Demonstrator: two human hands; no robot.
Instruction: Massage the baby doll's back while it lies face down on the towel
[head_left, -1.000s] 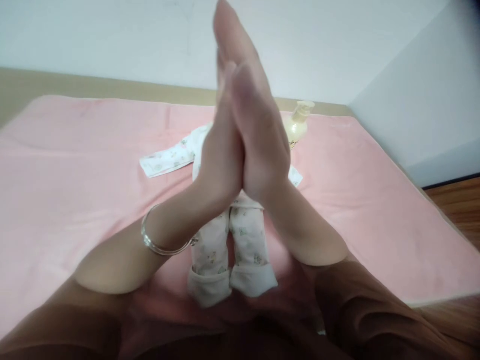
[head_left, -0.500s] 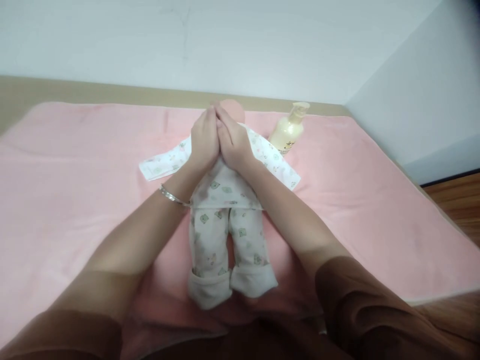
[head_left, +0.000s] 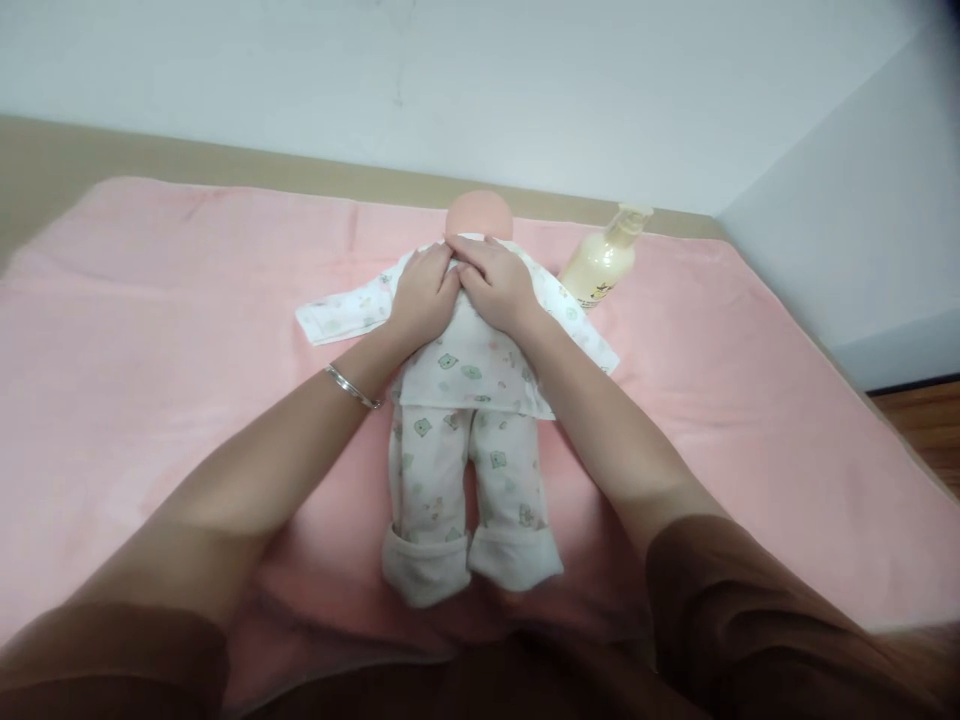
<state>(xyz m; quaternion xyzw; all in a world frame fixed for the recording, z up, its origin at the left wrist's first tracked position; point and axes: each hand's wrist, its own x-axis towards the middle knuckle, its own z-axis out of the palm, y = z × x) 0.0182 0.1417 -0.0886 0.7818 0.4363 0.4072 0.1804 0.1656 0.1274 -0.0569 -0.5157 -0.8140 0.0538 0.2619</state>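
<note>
A baby doll [head_left: 476,375] in white printed pyjamas lies stretched out with its smooth, bare head [head_left: 480,212] away from me. No facial features show, and its sleeves spread to both sides. My left hand [head_left: 426,292] rests flat on the upper part of the doll's top, fingers extended toward the neck. Beside it, my right hand [head_left: 499,282] lies flat on the same area, its fingertips meeting those of the left. Both hands are open and grip nothing. The trouser cuffs [head_left: 427,565] are turned up at the near end.
Under the doll is a pink blanket [head_left: 750,420] with some creases. A pale yellow pump bottle [head_left: 600,262] leans or lies just right of the doll's shoulder. A white wall [head_left: 300,90] rises behind the tan surface edge [head_left: 45,165], and wooden floor [head_left: 922,430] shows at the right.
My hands have come down from an angled, peaked pose and now lie flatter on the doll's upper body. More of its head shows. The view has shifted slightly.
</note>
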